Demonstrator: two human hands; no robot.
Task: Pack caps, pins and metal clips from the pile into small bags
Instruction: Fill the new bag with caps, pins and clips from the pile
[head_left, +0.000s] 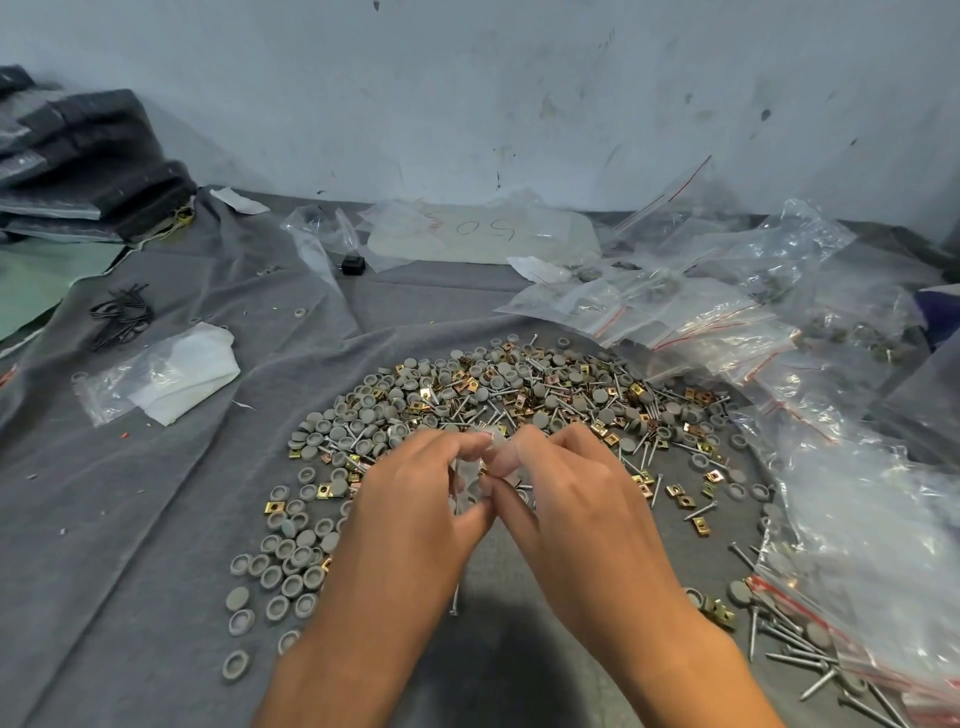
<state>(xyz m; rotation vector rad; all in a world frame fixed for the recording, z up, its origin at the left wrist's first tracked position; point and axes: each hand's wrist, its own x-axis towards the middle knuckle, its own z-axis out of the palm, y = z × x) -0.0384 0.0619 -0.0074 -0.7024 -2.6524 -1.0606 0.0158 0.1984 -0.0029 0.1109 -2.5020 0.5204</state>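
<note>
Both hands — left, right — pinching a small clear plastic bag above the mixed pile of grey round caps, steel pins and brass clips on the grey-clothed bench. Probably opening or sealing — blurred. Next: a steady fingertip pinch at the mouth.

Soft, even, cool daylight fills the scene with no clear source. A dark shadow lies on the near worktop between the forearms. The clear bags at right show glare. Edges bow from wide-angle distortion; the fingertips look slightly blurred.
</note>
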